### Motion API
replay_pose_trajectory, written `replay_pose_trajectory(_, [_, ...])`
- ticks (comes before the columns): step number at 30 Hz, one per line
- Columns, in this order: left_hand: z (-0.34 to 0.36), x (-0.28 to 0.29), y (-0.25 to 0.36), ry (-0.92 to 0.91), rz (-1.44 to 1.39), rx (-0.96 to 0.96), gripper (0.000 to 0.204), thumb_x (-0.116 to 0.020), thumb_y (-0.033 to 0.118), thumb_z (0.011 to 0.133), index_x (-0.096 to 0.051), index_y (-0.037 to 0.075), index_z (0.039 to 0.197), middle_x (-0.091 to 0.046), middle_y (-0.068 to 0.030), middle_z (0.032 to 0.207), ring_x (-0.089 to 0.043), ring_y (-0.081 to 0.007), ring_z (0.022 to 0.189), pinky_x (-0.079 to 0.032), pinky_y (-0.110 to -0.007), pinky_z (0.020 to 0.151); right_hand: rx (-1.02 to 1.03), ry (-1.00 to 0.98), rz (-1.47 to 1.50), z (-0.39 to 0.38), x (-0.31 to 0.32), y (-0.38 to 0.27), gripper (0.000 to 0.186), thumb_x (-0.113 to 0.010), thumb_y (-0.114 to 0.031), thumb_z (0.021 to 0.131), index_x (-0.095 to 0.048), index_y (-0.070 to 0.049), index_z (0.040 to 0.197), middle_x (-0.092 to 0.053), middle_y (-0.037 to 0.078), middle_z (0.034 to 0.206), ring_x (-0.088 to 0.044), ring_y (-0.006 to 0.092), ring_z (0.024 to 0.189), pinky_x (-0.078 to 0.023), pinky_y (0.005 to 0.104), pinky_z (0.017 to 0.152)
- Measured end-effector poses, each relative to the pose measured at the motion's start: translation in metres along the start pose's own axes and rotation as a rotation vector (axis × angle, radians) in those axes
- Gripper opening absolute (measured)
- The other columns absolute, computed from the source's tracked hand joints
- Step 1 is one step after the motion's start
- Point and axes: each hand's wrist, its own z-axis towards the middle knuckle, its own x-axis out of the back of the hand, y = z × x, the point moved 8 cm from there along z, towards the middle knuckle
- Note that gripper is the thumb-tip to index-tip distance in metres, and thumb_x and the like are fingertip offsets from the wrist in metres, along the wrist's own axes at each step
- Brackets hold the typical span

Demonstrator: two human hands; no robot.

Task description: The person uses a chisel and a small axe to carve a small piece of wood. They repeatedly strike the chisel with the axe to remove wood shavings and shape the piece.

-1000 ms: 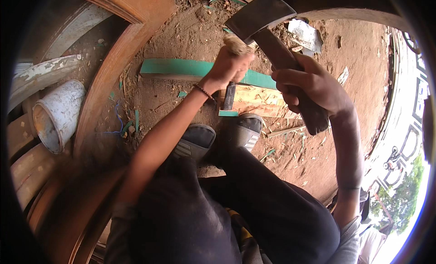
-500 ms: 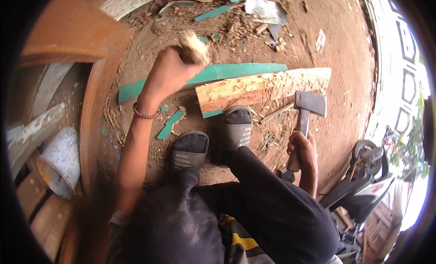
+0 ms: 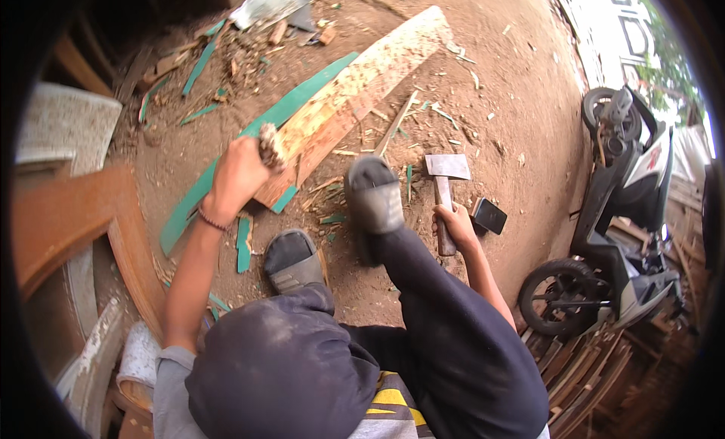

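Note:
My left hand [image 3: 236, 171], with a beaded bracelet at the wrist, is closed around a short piece with a pale, frayed end [image 3: 271, 147]; its kind is unclear. It is over the near left end of a hewn wooden board [image 3: 355, 92] covered in chips. A green-painted board [image 3: 302, 95] lies along the hewn board's left side, partly hidden by it. On the right, my right hand [image 3: 456, 223] grips the wooden handle of a hatchet [image 3: 447, 166], its steel head pointing away from me. My right sandalled foot [image 3: 374, 197] is between the hewn board and the hatchet.
A black rectangular object [image 3: 489, 215] lies beside my right hand. A motorbike [image 3: 619, 212] stands at the right. Wood chips and green strips [image 3: 244, 244] litter the dirt floor. An orange-brown wooden frame [image 3: 124, 235] is at the left, and a crumpled sheet [image 3: 270, 5] lies far off.
The view has turned, so the boards now slant up to the right. My left hand with the frayed piece has come down to the hewn board's near end. The hatchet stays in my right hand.

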Motion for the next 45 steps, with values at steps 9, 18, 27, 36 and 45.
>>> replay_pose_trajectory(9, [-0.047,-0.019,0.064,0.141,0.194,-0.184,0.033,-0.079,0.007,0.064,-0.056,-0.004,0.086,-0.060,-0.0195,0.086,-0.062,-0.0398,0.079,-0.048,-0.044,0.065,0.081,0.220,-0.439,-0.002,0.002,0.026,0.049,-0.067,-0.028,0.079,-0.058,0.009,0.108,-0.066,0.029,0.096,-0.066,0.0382,0.095,-0.050,0.0425,0.084])
replay_pose_trajectory(18, [-0.058,-0.033,0.077,0.166,0.122,-0.183,0.035,-0.082,0.007,0.065,-0.062,-0.003,0.092,-0.062,-0.0168,0.082,-0.064,-0.0342,0.072,-0.051,-0.042,0.064,0.319,0.336,-0.561,0.015,-0.005,0.027,0.045,-0.071,-0.024,0.078,-0.049,0.006,0.102,-0.056,0.028,0.101,-0.056,0.0453,0.093,-0.046,0.0490,0.083])
replay_pose_trajectory(27, [-0.080,0.012,0.073,0.450,-0.057,-0.022,0.026,-0.069,0.027,0.090,-0.056,0.009,0.077,-0.049,0.0041,0.059,-0.044,-0.0064,0.050,-0.036,-0.025,0.047,0.177,0.013,-0.309,0.033,0.009,0.023,0.053,-0.073,-0.027,0.071,-0.053,0.009,0.104,-0.065,0.028,0.091,-0.066,0.0374,0.088,-0.052,0.0405,0.079])
replay_pose_trajectory(36, [-0.129,-0.019,0.148,0.104,-0.580,-0.463,0.020,-0.062,0.016,0.088,-0.047,0.009,0.075,-0.042,-0.0004,0.061,-0.038,-0.0167,0.050,-0.033,-0.032,0.050,0.016,-0.228,0.196,0.030,-0.013,0.030,0.016,-0.057,-0.009,0.080,-0.051,0.001,0.091,-0.058,0.006,0.069,-0.058,0.0142,0.056,-0.048,0.0294,0.053])
replay_pose_trajectory(45, [-0.137,-0.105,0.165,-0.216,-0.160,-1.130,0.015,-0.061,0.011,0.058,-0.055,0.003,0.069,-0.045,-0.0034,0.061,-0.050,-0.0195,0.053,-0.041,-0.032,0.046,0.043,-0.174,0.224,0.028,-0.010,0.032,0.013,-0.060,-0.007,0.081,-0.050,-0.002,0.088,-0.057,0.004,0.068,-0.057,0.0125,0.051,-0.047,0.0263,0.050])
